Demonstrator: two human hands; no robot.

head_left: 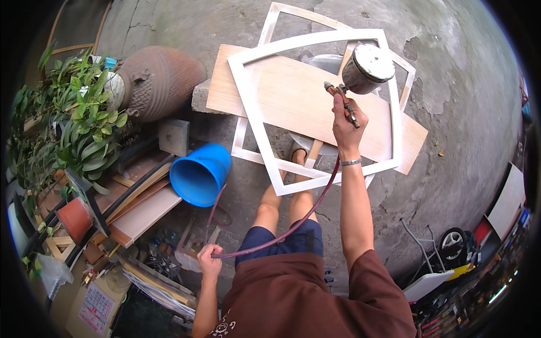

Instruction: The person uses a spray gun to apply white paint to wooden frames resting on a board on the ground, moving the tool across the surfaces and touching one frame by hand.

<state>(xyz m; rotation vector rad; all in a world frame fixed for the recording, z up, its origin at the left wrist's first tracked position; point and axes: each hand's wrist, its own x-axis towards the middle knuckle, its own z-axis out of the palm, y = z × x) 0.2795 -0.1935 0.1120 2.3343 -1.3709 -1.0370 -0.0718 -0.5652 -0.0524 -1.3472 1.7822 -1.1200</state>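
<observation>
My right hand is closed round the handle of a paint spray gun, held over the right side of a white frame. A paint-spattered metal cup sits on the gun. The white frame lies on a pale wooden board, and a second, partly white frame shows beneath. At lower left, my left hand grips a dark red hose, which curves across my legs up toward the gun. My right wrist hides where the hose joins it.
A blue bucket lies tipped beside my left leg. Beyond it stand a large brown clay jar, leafy plants and stacked boards. A hand cart with a black wheel is at the right on the concrete floor.
</observation>
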